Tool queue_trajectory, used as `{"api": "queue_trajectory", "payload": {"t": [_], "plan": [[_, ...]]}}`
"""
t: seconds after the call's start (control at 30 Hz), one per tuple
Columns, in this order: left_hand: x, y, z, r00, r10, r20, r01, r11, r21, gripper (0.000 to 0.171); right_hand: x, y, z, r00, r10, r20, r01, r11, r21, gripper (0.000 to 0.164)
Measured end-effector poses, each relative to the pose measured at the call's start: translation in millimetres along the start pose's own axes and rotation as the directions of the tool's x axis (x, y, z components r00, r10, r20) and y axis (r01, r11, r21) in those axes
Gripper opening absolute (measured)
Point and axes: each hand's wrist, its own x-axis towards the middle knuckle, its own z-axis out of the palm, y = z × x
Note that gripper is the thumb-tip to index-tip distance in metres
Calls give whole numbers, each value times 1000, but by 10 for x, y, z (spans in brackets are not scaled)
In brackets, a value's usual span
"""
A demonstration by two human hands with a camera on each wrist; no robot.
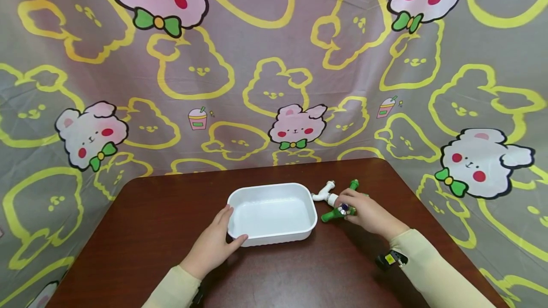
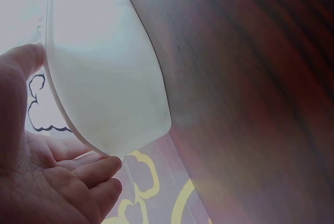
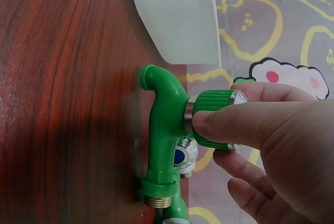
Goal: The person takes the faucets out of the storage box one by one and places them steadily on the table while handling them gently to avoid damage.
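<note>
A white rectangular plastic basin [image 1: 274,238] stands on the table with nothing inside. My left hand [image 1: 210,247] holds its near left corner, thumb at the front rim and fingers along the left side. To the right of the basin, my right hand [image 1: 365,212] pinches the ribbed knob of a green plastic tap [image 3: 164,122] between thumb and fingers. That tap has a brass-coloured threaded end. Behind it is a second green tap [image 1: 354,184], partly hidden by the hand. A white tap [image 1: 324,192] lies between the basin and the right hand.
The dark brown wooden table [image 1: 171,213] carries all these things. A grey curtain [image 1: 239,103] with yellow outlines and cartoon rabbits hangs behind and at both sides of the table. Each wrist bears a dark strap.
</note>
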Motion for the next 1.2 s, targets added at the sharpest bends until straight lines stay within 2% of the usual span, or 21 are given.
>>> {"api": "queue_trajectory", "payload": {"t": [0.17, 0.73, 0.87, 1.07, 1.2], "plan": [[-2, -4, 4, 1000, -4, 2, 4, 1000, 1, 88, -11, 10, 17, 1000, -2, 5, 1, 1000, 23, 35], [8, -11, 11, 1000, -5, 6, 5, 1000, -8, 89, -20, -32, 34, 996, 84, 9, -85, 994, 71, 32], [6, -17, 20, 1000, -6, 5, 6, 1000, -8, 89, -28, -25, 47, 996, 88, 9, -88, 994, 63, 30], [5, -18, 23, 1000, -1, -2, 1, 1000, -6, 88, -48, -19, 64, 993, 116, -21, -115, 992, 51, 39], [8, -24, 26, 1000, -1, 1, 1, 1000, -7, 88, -70, -35, 55, 991, 126, -35, -124, 991, 40, 35]]}}
